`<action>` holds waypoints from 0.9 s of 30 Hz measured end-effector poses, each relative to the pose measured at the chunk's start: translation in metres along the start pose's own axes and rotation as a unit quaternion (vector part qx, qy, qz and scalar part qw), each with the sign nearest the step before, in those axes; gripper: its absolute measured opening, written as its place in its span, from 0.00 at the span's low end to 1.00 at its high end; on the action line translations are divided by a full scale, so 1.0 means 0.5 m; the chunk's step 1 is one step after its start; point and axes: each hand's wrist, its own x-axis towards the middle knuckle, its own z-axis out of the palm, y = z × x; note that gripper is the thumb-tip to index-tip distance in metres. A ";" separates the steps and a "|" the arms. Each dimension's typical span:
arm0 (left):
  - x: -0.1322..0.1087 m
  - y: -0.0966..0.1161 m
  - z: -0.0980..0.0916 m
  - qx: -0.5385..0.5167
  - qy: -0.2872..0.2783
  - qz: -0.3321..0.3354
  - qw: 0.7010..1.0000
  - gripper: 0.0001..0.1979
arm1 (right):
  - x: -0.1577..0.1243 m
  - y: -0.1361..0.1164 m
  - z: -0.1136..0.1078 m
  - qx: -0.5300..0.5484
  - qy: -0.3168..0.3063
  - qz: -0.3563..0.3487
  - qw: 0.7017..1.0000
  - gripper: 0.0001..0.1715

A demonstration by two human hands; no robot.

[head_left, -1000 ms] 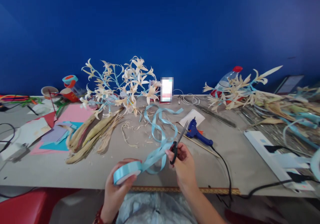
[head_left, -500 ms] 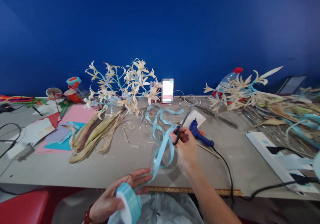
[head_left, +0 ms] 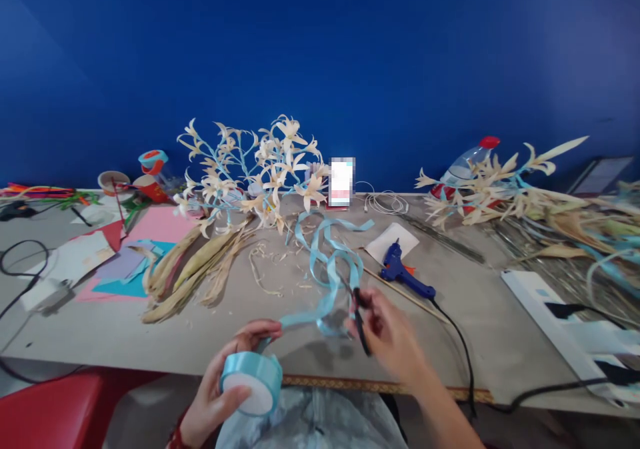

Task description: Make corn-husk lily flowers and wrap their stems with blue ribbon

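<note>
My left hand [head_left: 220, 385] grips a roll of light blue ribbon [head_left: 251, 380] at the table's near edge. A strand runs from the roll up to a loose tangle of blue ribbon [head_left: 327, 262] on the table. My right hand [head_left: 393, 335] is closed on black scissors [head_left: 359, 315], whose blades touch the ribbon strand near the tangle. Beyond the tangle stands a branch of cream husk flowers [head_left: 250, 169] on blue stems.
A blue glue gun [head_left: 403, 272] with a black cord lies right of my hand beside a white paper. Dried husks [head_left: 193, 272] and coloured papers [head_left: 135, 255] lie at the left. More husk flowers, a plastic bottle [head_left: 467, 162] and a power strip [head_left: 565, 329] are at the right.
My right hand has pulled back toward me with the scissors, now pointing down at the ribbon. My left hand lifted the roll back up to the table edge.
</note>
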 end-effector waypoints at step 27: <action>0.048 -0.010 0.045 0.177 -0.143 0.218 0.949 0.09 | -0.055 0.022 0.085 0.194 -0.341 0.169 0.904 0.35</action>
